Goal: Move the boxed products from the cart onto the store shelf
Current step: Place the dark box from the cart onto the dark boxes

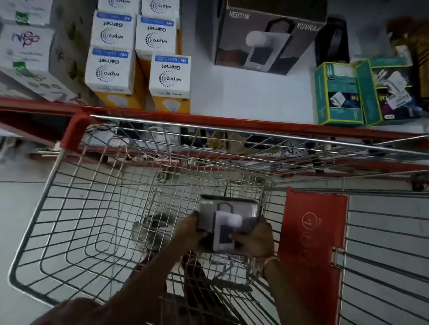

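My left hand [193, 227] and right hand [256, 240] clamp the boxed lantern [227, 219] inside the wire cart [75, 215]; a matching box [267, 35] stands on the shelf [239, 92] — beside bulb boxes [133, 40].

Both forearms were bare, with no sleeves showing at the lower middle of the frame. The right hand [255, 238] had a thin orange-red thread band around its wrist. The left hand [190, 231] wore nothing visible; no rings could be made out.
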`<act>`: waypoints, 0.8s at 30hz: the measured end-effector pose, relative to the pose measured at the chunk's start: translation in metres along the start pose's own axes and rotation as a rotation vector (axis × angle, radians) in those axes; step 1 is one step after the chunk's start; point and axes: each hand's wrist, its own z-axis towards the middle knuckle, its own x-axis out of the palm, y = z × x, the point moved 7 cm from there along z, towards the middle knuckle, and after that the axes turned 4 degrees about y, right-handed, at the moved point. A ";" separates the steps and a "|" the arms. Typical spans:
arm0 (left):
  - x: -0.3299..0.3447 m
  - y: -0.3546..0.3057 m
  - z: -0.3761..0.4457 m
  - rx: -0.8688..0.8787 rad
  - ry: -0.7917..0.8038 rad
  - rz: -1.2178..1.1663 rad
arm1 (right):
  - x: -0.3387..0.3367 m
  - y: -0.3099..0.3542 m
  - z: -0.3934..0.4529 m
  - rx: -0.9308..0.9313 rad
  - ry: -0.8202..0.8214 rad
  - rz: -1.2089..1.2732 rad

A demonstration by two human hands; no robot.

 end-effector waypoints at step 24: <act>-0.128 -0.173 -0.213 0.922 -0.778 0.291 | -0.148 0.157 -0.199 -0.751 -0.747 0.382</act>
